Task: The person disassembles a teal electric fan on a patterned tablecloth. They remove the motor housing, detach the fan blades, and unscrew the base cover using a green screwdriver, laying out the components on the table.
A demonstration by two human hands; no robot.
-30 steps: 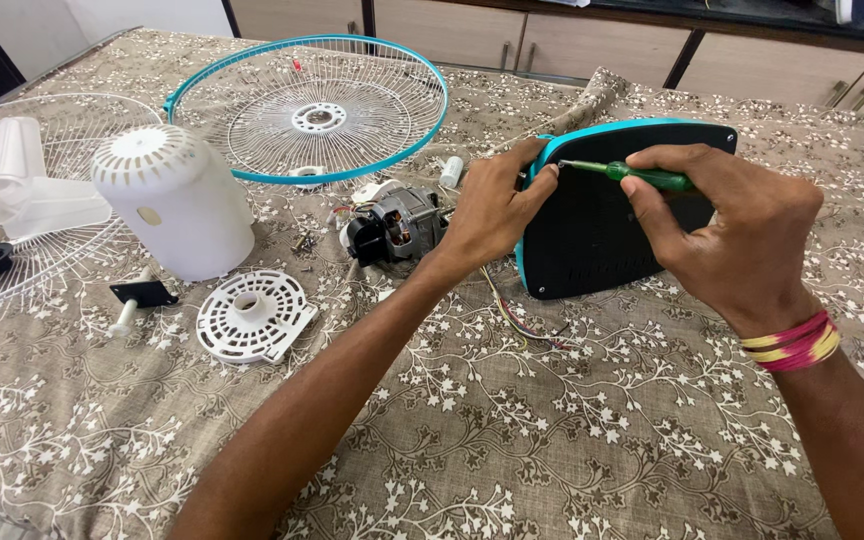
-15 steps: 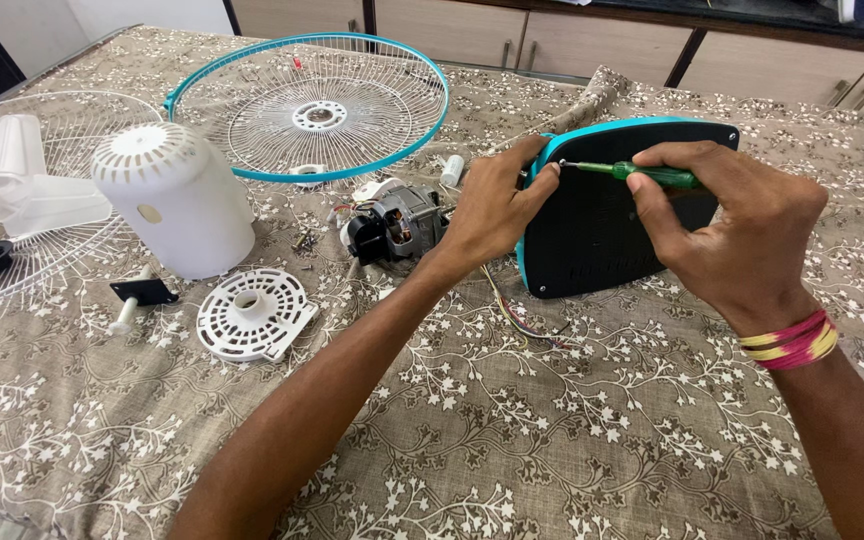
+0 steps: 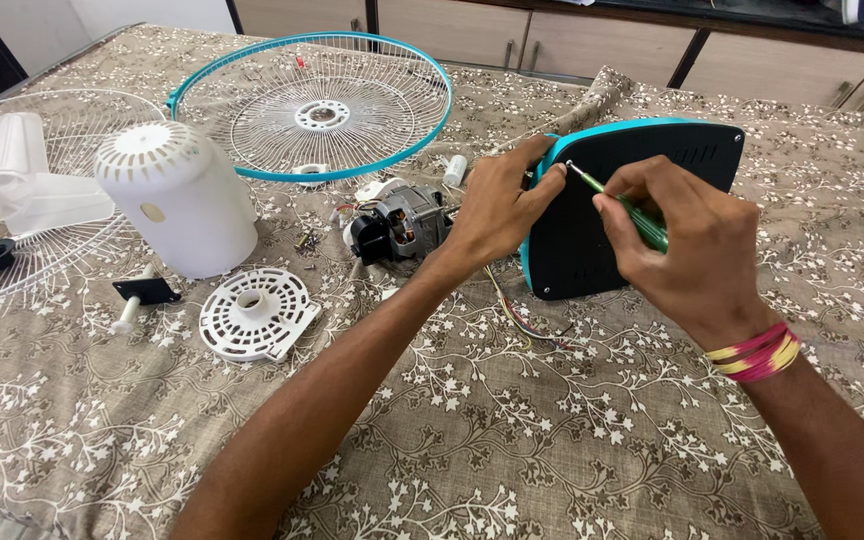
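So the fan base point(image 3: 592, 235), black on its underside with a teal rim, is propped up on its edge right of centre on the floral brown cloth point(image 3: 512, 430). The left hand point(image 3: 497, 215) is clamped on its left rim, thumb and fingers curled around the teal edge near the top corner. The right hand point(image 3: 687, 245) has its fingers pinched together around a green-handled screwdriver point(image 3: 632, 212), with the metal tip angled up and left against the black face close to that same corner. There's faint raised lettering low on the black panel, too small to make out, and a row of vent slots along its far edge.

Just left of the base sits the bare motor point(image 3: 397, 225), with yellow and red wires point(image 3: 522, 320) trailing out from under the base toward the near side. Farther left stands the white motor cover point(image 3: 177, 200), with a round white slotted plate point(image 3: 255, 315) lying in front of it. The teal-rimmed grille point(image 3: 312, 105) lies flat on the far side, and a white grille point(image 3: 32, 200) with a white blade on top is at the far left edge.
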